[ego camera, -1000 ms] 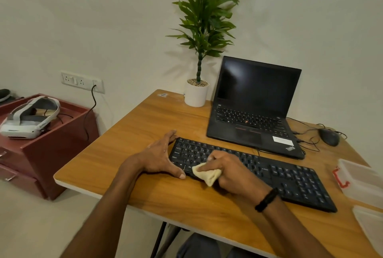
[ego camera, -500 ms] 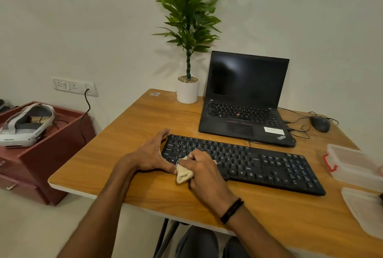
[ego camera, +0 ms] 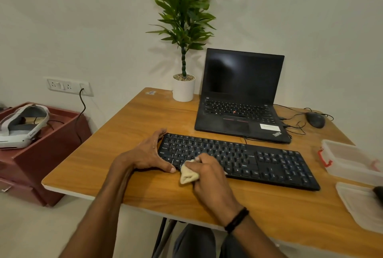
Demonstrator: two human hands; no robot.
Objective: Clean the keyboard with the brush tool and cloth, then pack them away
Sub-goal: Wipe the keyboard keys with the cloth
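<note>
Head view, right hand (ego camera: 209, 176): fingers curled round cloth (ego camera: 187, 177), pressed on keyboard (ego camera: 269, 162) keys.
Left hand (ego camera: 148, 155): fingers straight, spread, bracing keyboard's 9 o'clock end.

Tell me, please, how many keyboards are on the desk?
2. The standalone black keyboard lies near the front edge of the desk; the other is built into the open laptop behind it. None seems hidden.

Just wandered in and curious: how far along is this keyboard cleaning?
Midway, it seems. Whether brushing is done I cannot tell. In hand: the right hand holds the cloth against the keyboard while the left hand steadies its end. Left: packing away; the clear box stands open, its lid beside it.
</note>
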